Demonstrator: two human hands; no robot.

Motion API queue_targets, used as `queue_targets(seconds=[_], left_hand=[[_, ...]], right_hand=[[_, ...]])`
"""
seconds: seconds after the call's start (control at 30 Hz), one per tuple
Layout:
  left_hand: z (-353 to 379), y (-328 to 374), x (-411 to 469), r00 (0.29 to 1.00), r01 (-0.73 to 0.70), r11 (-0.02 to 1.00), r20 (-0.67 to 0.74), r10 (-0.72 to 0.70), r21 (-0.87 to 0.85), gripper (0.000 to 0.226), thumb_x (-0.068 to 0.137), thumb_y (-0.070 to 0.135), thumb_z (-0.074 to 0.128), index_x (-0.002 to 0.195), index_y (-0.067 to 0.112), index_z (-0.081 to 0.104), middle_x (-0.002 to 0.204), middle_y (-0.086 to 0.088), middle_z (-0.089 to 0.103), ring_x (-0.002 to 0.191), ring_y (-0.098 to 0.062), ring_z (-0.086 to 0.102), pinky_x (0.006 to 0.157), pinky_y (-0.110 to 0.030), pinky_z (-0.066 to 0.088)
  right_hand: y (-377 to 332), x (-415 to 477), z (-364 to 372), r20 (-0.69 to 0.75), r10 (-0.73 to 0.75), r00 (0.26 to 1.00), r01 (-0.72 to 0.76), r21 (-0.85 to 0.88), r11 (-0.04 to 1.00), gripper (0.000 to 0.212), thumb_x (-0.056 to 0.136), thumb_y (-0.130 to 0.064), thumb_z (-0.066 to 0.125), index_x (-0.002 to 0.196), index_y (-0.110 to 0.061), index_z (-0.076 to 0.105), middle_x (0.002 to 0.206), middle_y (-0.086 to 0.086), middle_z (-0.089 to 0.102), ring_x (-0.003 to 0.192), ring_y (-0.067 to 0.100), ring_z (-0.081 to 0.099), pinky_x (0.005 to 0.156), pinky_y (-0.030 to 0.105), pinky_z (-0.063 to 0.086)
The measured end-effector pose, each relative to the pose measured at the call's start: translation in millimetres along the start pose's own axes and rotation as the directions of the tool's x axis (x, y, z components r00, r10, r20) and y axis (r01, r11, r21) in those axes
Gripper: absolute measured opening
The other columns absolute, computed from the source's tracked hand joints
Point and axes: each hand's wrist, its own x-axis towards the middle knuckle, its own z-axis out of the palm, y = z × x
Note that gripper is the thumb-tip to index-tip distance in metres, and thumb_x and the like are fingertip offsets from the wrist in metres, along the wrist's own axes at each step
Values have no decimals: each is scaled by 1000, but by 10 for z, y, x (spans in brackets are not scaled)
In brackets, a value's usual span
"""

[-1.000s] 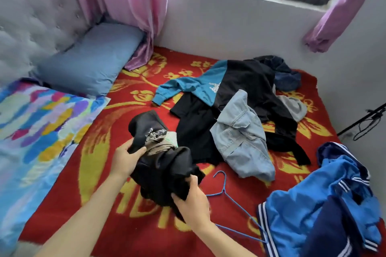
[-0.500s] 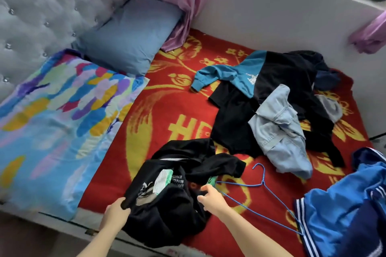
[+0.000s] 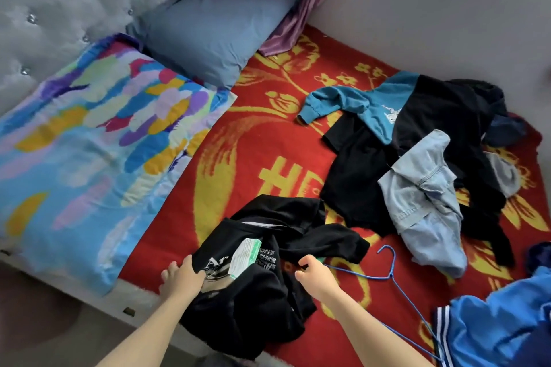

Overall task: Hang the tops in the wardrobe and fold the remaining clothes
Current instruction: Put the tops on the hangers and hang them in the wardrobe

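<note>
Barely started: left hand (image 3: 182, 277) and right hand (image 3: 316, 275) both clutch the black top (image 3: 256, 307) at six o'clock, hanger (image 3: 387, 276) bare, two-o'clock heap (image 3: 423, 188) waiting.

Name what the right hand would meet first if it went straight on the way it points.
Probably the black top, bunched just ahead of the right hand; whether they touch is unclear.

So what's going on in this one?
A person at the bed edge is working on a crumpled black top on the red blanket. The left hand grips its near edge; the right hand is at its other side beside a blue hanger, grip unclear. More clothes lie in a heap further back, untouched.
</note>
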Motion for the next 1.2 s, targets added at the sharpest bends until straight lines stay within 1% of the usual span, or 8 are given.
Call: queue_targets(seconds=[0.43, 0.57, 0.7, 0.8, 0.9, 1.0, 1.07, 1.2], left_hand=[[69, 786, 822, 936, -326, 907, 228, 270, 265, 78, 94, 43, 48, 150, 33, -5, 157, -13, -4, 143, -33, 6, 110, -46, 24], [165, 1010, 974, 912, -379, 846, 308, 272, 376, 72, 93, 43, 48, 149, 33, 4, 155, -17, -15, 143, -35, -7, 112, -47, 17], [266, 1083, 965, 886, -447, 758, 351, 303, 475, 37, 98, 37, 40, 132, 24, 44, 157, -14, -2, 144, -34, -6, 114, -49, 11], [264, 1092, 813, 814, -579, 668, 381, 438, 468, 24, 96, 36, 40, 111, 22, 52, 128, -6, 50, 133, -25, 31, 115, -48, 11], [68, 1178, 471, 694, -711, 554, 308, 651, 433, 13, 90, 33, 48, 87, 21, 44, 69, 11, 42, 86, -16, 51, 113, -41, 17], [-159, 1215, 176, 398, -823, 263, 180, 900, 504, 33, 60, 32, 82, 75, 22, 54, 61, 11, 46, 65, -12, 55, 85, -26, 48], [-346, 1238, -43, 188, -860, 97, 135, 973, 501, 54, 40, 26, 89, 74, 25, 47, 59, 11, 49, 55, -11, 52, 59, -18, 47], [-808, 1393, -563, 24, -886, 40, -41, 999, 462, 50, 54, 15, 80, 81, 26, 39, 66, 9, 53, 62, -10, 49, 59, -22, 32]], right_hand=[[242, 265, 77, 7, 99, 995, -99, 96, 990, 34, 94, -22, 45, 128, -16, 46, 128, 3, 54, 118, 15, 50, 89, 23, 38], [375, 298, 156, 12, 140, 990, -140, 136, 981, 33, 93, -23, 46, 125, -18, 47, 127, 2, 54, 117, 15, 50, 85, 22, 37], [445, 306, 161, -2, 135, 991, -134, 145, 980, 28, 94, -23, 47, 122, -18, 49, 124, 1, 55, 115, 13, 51, 79, 19, 33], [455, 323, 118, -16, 128, 992, -124, 164, 979, 17, 94, -22, 47, 110, -22, 48, 122, 2, 56, 113, 15, 52, 77, 20, 33], [406, 303, 22, -38, 71, 997, -66, 130, 989, 30, 94, -22, 47, 123, -18, 48, 128, 2, 53, 117, 15, 50, 84, 22, 38], [304, 292, -128, -108, -49, 993, 53, 34, 998, 50, 92, -21, 50, 139, -19, 34, 138, 0, 45, 127, 17, 41, 96, 26, 36], [220, 252, -273, -162, -161, 974, 152, -65, 986, 69, 89, -22, 56, 147, -24, 19, 144, 0, 36, 132, 19, 33, 101, 30, 35], [62, 159, -548, -197, -341, 919, 303, -200, 932, 95, 79, -38, 69, 150, -32, 5, 153, -1, 20, 140, 21, 19, 107, 39, 32]])
